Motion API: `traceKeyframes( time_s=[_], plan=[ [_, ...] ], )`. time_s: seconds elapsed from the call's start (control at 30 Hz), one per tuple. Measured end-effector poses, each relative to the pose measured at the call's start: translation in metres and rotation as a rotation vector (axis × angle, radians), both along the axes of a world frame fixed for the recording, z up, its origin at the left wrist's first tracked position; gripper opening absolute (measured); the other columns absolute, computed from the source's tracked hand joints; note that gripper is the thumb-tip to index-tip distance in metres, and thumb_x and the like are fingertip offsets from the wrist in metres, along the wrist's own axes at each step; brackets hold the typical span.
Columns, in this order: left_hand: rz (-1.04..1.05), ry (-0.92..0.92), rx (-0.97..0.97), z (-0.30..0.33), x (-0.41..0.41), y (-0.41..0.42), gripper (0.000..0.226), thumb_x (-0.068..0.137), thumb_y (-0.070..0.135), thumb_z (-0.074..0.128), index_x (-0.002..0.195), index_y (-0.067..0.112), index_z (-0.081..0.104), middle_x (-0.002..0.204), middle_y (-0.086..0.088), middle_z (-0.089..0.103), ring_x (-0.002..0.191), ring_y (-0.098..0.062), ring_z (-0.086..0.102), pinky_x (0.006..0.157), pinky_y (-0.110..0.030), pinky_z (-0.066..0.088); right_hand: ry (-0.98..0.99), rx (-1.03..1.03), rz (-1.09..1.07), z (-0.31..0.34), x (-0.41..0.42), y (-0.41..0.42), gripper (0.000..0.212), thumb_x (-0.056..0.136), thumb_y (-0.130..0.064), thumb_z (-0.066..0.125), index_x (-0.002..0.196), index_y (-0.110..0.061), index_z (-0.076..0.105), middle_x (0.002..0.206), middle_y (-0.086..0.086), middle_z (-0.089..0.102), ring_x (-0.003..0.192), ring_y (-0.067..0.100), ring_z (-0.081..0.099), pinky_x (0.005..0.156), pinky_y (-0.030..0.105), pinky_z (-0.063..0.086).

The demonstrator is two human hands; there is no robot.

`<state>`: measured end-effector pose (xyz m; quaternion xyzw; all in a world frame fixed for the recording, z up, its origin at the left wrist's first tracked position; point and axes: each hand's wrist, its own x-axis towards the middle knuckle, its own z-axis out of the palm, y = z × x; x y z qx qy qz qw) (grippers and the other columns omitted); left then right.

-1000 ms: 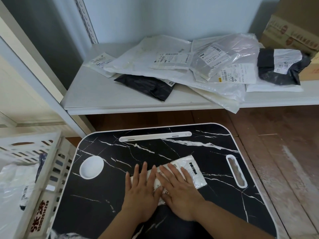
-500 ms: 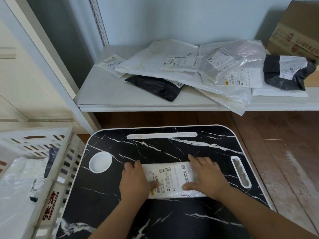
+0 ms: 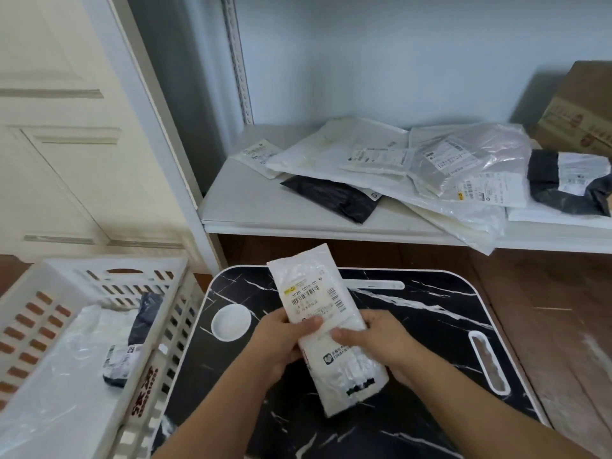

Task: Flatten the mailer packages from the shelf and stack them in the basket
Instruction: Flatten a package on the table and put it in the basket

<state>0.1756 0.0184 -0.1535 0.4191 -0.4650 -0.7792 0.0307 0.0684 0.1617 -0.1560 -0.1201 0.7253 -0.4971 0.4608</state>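
Both hands pinch one white mailer [image 3: 323, 321] at its middle: the left hand [image 3: 281, 342] has its thumb across the printed label and its fingers curled behind, and the right hand [image 3: 381, 346] clamps the opposite long edge in the same way. The package is held lifted and tilted above the tray table [image 3: 430, 326], its upper end reaching past the table's far rim and its lower end hanging near the middle of the tabletop. It is a slim, long, crinkled plastic pouch with a barcode sticker.

To the left, just beside the table's edge, stands the white slatted basket [image 3: 109, 279], its top open, with a clear-white bag and a dark mailer [image 3: 139, 329] already lying inside. Bare tabletop shows on either side of the hands.

The table is glossy black with white marble veining, a round white cup recess [image 3: 230, 321] and rounded corners. Beyond it the low white shelf [image 3: 251, 207] carries a loose overlapping heap of white, clear and black mailers [image 3: 414, 173]; a cardboard box [image 3: 583, 117] sits at its right end. The floor is worn brown wood.
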Motion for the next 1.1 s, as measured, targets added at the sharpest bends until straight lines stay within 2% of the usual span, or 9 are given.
traceKeyframes(
  time_s=[0.13, 0.23, 0.43, 0.6, 0.73, 0.87, 1.0, 1.03, 1.1],
  plan=[
    [-0.041, -0.018, -0.232, 0.019, 0.011, -0.023, 0.021, 0.081, 0.004, 0.071, 0.101, 0.008, 0.067, 0.095, -0.004, 0.075, 0.088, -0.024, 0.072, 0.081, -0.047, 0.058, 0.008, -0.047, 0.044, 0.025, 0.010, -0.032, 0.030, 0.078, -0.019, 0.076, 0.104, -0.009, 0.068, 0.093, 0.007, 0.076, 0.085, 0.023, 0.073, 0.075, 0.037, 0.059],
    [-0.039, 0.034, -0.243, 0.040, 0.031, -0.054, 0.022, 0.081, 0.006, 0.071, 0.103, 0.008, 0.067, 0.099, -0.005, 0.075, 0.092, -0.022, 0.071, 0.085, -0.046, 0.056, 0.006, -0.117, 0.041, 0.047, 0.016, -0.067, 0.033, 0.081, -0.022, 0.073, 0.108, -0.004, 0.066, 0.096, 0.012, 0.075, 0.088, 0.028, 0.072, 0.083, 0.045, 0.056],
    [0.056, 0.166, -0.316, 0.082, 0.101, -0.145, 0.033, 0.081, 0.000, 0.069, 0.113, 0.005, 0.063, 0.111, -0.010, 0.071, 0.101, -0.027, 0.069, 0.086, -0.046, 0.056, 0.194, -0.262, 0.106, 0.095, 0.065, -0.178, 0.012, 0.083, -0.015, 0.073, 0.093, -0.009, 0.069, 0.085, 0.008, 0.076, 0.071, 0.023, 0.074, 0.057, 0.033, 0.058],
    [0.336, 0.063, -0.341, 0.064, 0.194, -0.218, 0.029, 0.080, -0.005, 0.069, 0.106, 0.006, 0.065, 0.109, -0.010, 0.071, 0.095, -0.024, 0.069, 0.079, -0.040, 0.058, 0.304, -0.273, 0.368, 0.079, 0.148, -0.267, 0.034, 0.081, -0.019, 0.076, 0.112, -0.018, 0.063, 0.099, 0.003, 0.072, 0.083, 0.021, 0.071, 0.076, 0.039, 0.059],
    [0.551, -0.072, -0.191, 0.015, 0.277, -0.253, 0.030, 0.077, -0.001, 0.073, 0.105, 0.007, 0.064, 0.105, -0.011, 0.072, 0.094, -0.026, 0.069, 0.078, -0.040, 0.056, 0.447, -0.158, 0.700, 0.025, 0.222, -0.303, 0.049, 0.087, -0.015, 0.068, 0.127, -0.032, 0.045, 0.107, -0.005, 0.064, 0.091, 0.014, 0.065, 0.074, 0.028, 0.055],
    [0.785, -0.159, -0.144, -0.024, 0.330, -0.278, 0.047, 0.077, 0.005, 0.076, 0.118, 0.001, 0.055, 0.103, -0.015, 0.071, 0.084, -0.024, 0.070, 0.057, -0.032, 0.056, 0.521, -0.071, 0.878, -0.030, 0.267, -0.311, 0.049, 0.089, -0.013, 0.065, 0.132, -0.027, 0.045, 0.118, 0.000, 0.063, 0.097, 0.016, 0.062, 0.078, 0.024, 0.050],
    [0.627, -0.497, -0.327, -0.060, 0.355, -0.286, 0.031, 0.076, 0.002, 0.077, 0.103, -0.003, 0.061, 0.074, -0.014, 0.065, 0.049, -0.016, 0.059, 0.042, -0.021, 0.043, 0.620, 0.012, 0.983, -0.072, 0.287, -0.319, 0.062, 0.092, -0.012, 0.061, 0.145, -0.027, 0.032, 0.129, 0.002, 0.056, 0.106, 0.018, 0.059, 0.087, 0.026, 0.048],
    [0.551, -0.605, -0.358, -0.066, 0.357, -0.288, 0.035, 0.076, 0.004, 0.077, 0.106, -0.004, 0.060, 0.072, -0.012, 0.061, 0.051, -0.018, 0.056, 0.044, -0.021, 0.041, 0.665, 0.049, 1.023, -0.077, 0.287, -0.319, 0.070, 0.093, -0.013, 0.059, 0.149, -0.031, 0.022, 0.135, 0.004, 0.049, 0.112, 0.019, 0.056, 0.089, 0.028, 0.047],
    [0.347, -0.837, -0.357, -0.085, 0.368, -0.293, 0.049, 0.077, 0.006, 0.075, 0.120, -0.007, 0.055, 0.090, -0.014, 0.062, 0.072, -0.025, 0.060, 0.055, -0.027, 0.046, 0.779, 0.169, 1.209, -0.091, 0.291, -0.322, 0.075, 0.093, -0.015, 0.057, 0.152, -0.031, 0.014, 0.144, 0.009, 0.037, 0.121, 0.025, 0.050, 0.094, 0.034, 0.044]
  ],
)
